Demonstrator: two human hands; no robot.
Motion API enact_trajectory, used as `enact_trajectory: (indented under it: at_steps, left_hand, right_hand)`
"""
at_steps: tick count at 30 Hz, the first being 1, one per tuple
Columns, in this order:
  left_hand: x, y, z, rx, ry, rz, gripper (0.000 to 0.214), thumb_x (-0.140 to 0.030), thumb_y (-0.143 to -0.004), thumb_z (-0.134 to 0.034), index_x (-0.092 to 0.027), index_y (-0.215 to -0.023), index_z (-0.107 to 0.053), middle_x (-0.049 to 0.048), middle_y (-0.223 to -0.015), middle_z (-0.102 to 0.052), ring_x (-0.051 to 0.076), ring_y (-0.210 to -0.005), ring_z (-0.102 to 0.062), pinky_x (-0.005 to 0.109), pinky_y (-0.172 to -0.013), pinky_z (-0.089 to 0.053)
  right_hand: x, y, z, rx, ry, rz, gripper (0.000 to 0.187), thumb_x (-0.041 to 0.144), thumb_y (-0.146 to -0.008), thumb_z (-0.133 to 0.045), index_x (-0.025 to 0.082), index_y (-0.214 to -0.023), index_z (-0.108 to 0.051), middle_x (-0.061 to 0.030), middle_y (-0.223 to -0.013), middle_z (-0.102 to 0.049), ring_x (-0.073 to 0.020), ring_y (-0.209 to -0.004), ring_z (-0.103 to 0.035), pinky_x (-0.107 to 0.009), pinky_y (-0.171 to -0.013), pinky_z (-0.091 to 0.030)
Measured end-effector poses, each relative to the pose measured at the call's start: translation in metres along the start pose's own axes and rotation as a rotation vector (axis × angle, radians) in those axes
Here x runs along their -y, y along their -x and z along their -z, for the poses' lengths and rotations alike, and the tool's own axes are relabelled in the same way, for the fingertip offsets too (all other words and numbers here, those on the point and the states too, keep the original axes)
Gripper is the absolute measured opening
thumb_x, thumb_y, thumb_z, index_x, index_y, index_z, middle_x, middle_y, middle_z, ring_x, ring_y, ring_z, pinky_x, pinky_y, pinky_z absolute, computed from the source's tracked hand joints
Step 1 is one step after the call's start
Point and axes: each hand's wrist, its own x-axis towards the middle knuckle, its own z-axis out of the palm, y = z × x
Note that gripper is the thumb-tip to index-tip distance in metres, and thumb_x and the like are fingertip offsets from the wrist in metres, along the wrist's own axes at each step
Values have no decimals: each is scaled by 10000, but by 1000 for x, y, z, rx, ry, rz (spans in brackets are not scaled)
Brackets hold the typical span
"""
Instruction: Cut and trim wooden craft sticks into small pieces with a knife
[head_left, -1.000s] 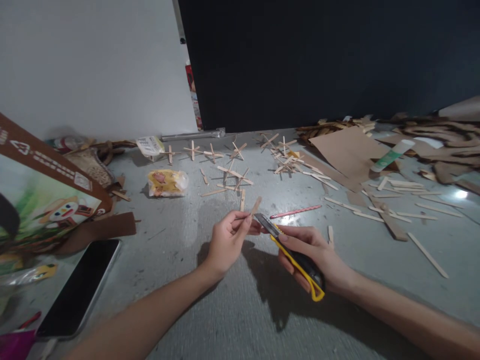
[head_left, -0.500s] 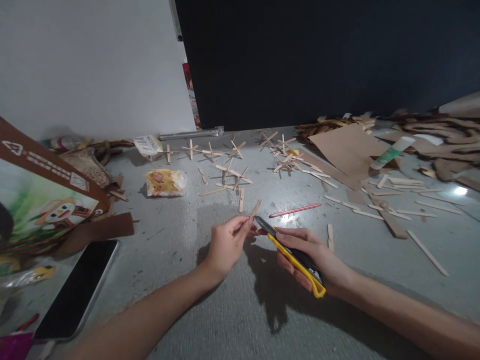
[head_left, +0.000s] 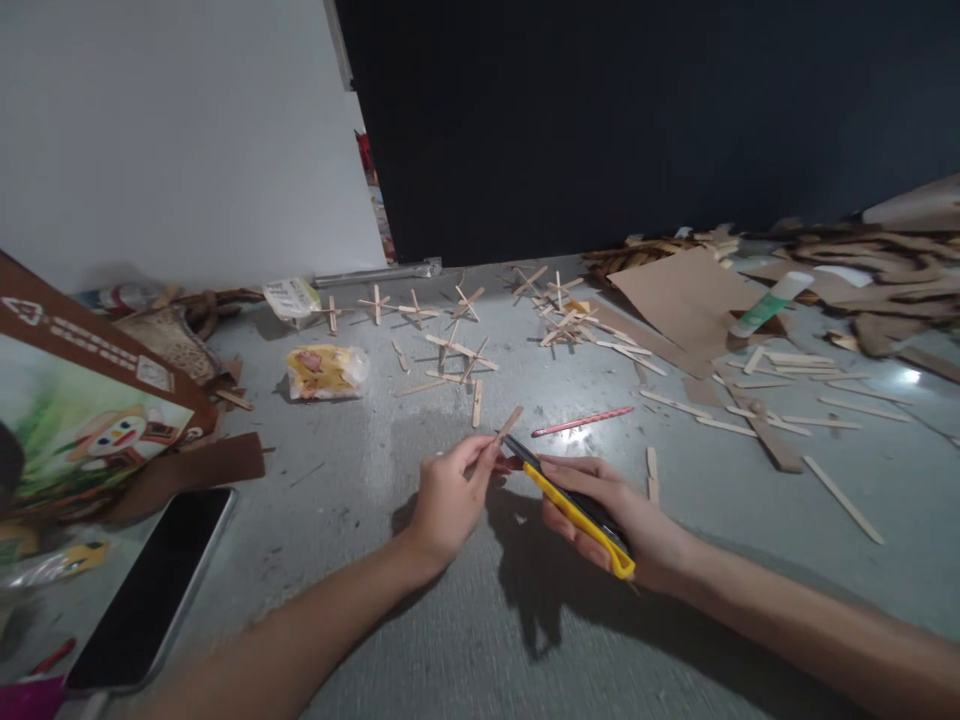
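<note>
My left hand pinches a short wooden craft stick, whose far end sticks up past the fingertips. Wrapped in my right hand is a yellow and black utility knife. Its tip meets the stick beside my left fingertips, though the exact contact is too small to make out. Beyond the hands lie a red pencil and a notched stick piece. Several crossed-stick pieces stand farther back on the grey surface.
Loose craft sticks, cardboard and a glue stick lie to the right. On the left are a phone, a printed brown bag and a yellow wrapped packet. A black panel rises at the back.
The knife and my right hand have shifted slightly left relative to the stick. My left hand keeps its pinch. The whole view has moved a little.
</note>
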Motion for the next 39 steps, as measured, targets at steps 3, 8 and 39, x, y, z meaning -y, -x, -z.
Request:
enact_trajectory:
  at_steps: [3, 8, 39]
  left_hand:
    - [1, 0, -1, -34, 24, 20, 314, -467, -990, -626, -176, -984, -745, 80, -830, -828, 209, -704, -800, 295, -668, -649]
    - [-3, -1, 0, -37, 115, 46, 331, -497, -969, -645, -177, -946, -725, 82, -818, -816, 217, -729, -803, 309, -686, -663]
    - [-2, 0, 1, 53, -112, -27, 270, -393, -1021, -572, -193, -999, -753, 52, -809, -824, 198, -730, -801, 272, -701, -607]
  right_hand:
    - [-2, 5, -3, 63, 6, -40, 428, 539, -883, -782, 159, -1062, -694, 17, -542, -664, -79, -286, -478, -146, -284, -302]
    - [-5, 9, -2, 60, -16, 17, 405, 512, -909, -766, 153, -1085, -702, 19, -541, -664, -86, -281, -480, -156, -283, -326]
    - [0, 1, -3, -41, -21, -5, 443, 566, -826, -838, 161, -847, -660, 32, -532, -630, -44, -282, -430, -139, -278, -259]
